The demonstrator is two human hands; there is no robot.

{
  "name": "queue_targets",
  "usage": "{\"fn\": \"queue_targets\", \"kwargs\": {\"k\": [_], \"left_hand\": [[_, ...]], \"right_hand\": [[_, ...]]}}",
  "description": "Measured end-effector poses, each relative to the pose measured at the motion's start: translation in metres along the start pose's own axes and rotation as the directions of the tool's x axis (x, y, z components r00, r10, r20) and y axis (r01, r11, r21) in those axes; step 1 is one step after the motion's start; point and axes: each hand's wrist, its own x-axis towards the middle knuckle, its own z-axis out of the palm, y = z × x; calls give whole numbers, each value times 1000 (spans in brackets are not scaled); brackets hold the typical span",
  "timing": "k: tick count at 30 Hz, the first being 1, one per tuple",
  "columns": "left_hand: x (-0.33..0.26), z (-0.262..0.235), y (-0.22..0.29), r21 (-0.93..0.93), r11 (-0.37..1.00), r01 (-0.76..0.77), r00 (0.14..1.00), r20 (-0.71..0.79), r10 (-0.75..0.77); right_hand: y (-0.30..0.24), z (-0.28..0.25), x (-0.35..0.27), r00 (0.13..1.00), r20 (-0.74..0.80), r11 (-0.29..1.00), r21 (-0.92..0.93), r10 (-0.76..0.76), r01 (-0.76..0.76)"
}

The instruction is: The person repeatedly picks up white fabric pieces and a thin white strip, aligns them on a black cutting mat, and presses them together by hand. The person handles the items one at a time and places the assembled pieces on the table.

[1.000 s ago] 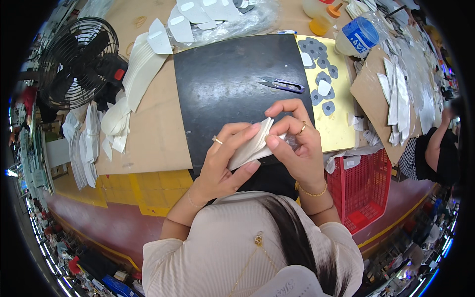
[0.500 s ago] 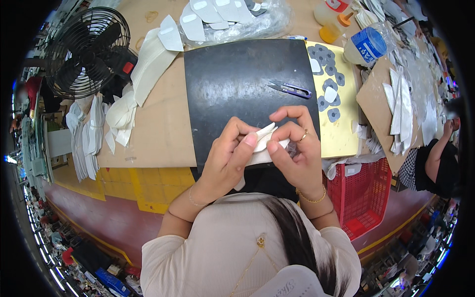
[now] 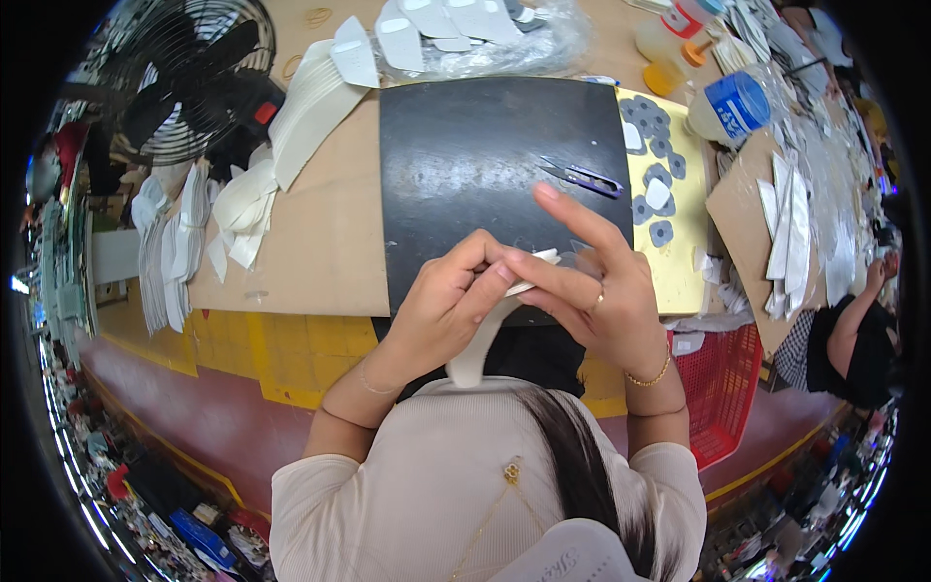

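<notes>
Just off the near edge of a black mat, both my hands pinch a cream-white piece of layered, cloth-like material. Its lower end hangs between my wrists, toward my lap. The thumb and bent fingers of my left hand close on its left side. My right hand grips the other side between thumb and a finger, its index finger stretched up and away. A clear film-like bit shows behind the right fingers; what it belongs to is hidden. Thread snips with purple handles lie on the mat beyond my right hand.
A yellow board with dark grey flower-shaped pieces lies right of the mat. Bottles, including a blue-labelled jar, stand farther right. White cut pieces and a black fan are at left. A red crate sits low right.
The piece has turned downward, so its tail now hangs toward me. My right index finger has straightened away from the piece. The whole view has shifted slightly.
</notes>
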Motion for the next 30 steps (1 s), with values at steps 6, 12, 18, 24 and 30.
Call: {"fn": "queue_targets", "kwargs": {"k": [6, 12, 18, 24, 30], "left_hand": [[2, -15, -5, 145, 982, -119, 993, -4, 121], [9, -61, 0, -33, 998, -52, 891, -452, 31], [-23, -158, 11, -71, 929, -362, 473, -873, 118], [-72, -213, 28, 122, 859, -497, 426, -829, 363], [-41, -176, 40, 212, 812, -544, 619, -551, 559]], "right_hand": [[8, 19, -7, 971, -168, 985, -23, -172, 171], [-1, 27, -17, 940, -108, 946, -57, -325, 320], [-1, 13, -35, 967, -77, 954, 161, -244, 254], [18, 0, -78, 915, -248, 828, 543, 319, -141], [21, -3, -80, 870, -308, 857, 469, 384, -212]]}}
